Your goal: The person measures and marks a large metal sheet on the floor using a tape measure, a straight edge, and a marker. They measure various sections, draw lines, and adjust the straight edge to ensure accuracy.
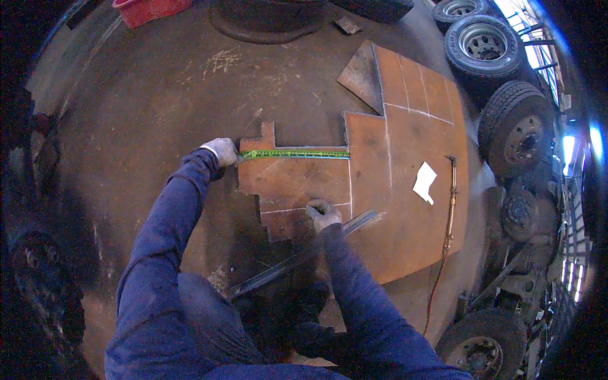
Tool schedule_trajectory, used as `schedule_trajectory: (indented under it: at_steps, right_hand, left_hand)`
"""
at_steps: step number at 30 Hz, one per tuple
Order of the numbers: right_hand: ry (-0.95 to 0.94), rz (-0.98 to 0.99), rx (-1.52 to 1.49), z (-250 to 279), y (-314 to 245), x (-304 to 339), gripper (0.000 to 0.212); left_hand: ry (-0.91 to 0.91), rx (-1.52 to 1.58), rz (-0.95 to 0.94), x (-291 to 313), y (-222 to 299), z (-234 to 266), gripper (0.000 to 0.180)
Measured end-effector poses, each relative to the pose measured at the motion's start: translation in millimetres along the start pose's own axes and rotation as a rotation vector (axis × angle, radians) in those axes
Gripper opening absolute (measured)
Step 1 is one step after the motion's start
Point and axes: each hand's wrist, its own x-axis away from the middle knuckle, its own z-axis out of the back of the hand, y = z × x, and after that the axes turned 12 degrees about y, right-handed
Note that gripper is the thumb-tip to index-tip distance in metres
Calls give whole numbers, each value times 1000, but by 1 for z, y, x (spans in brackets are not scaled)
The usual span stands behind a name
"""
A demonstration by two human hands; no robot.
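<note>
A rusty brown steel plate (411, 234) with stepped, cut edges lies on the floor, marked with several white lines. Across its left part runs a yellow-green tape measure (297, 154), which ends near one of the white lines. My gloved left hand (223, 152) is closed on the tape's left end at the plate's edge. Lower down, my gloved right hand (325, 214) is held over the plate near a white line, its fingers curled. Whatever they may hold is too small to make out. A long dark metal bar (285, 269) slants beneath my right wrist.
A cutting torch (452, 202) with a hose lies on the plate's right side, near a white cut-out piece (424, 182). Large wheels (516, 130) line the right. A red tub (151, 9) and a black round object (269, 19) stand at the far side.
</note>
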Motion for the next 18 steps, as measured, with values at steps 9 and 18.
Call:
schedule_trajectory:
  at_steps: [9, 18]
  right_hand:
    - [11, 158, 245, -12, -53, -37, 22]
    - [76, 306, 280, -54, -120, -62, 16]
  left_hand:
    - [53, -33, 94, -2, 3, -6, 45]
    - [-48, 11, 255, 0, 20, 2, 44]
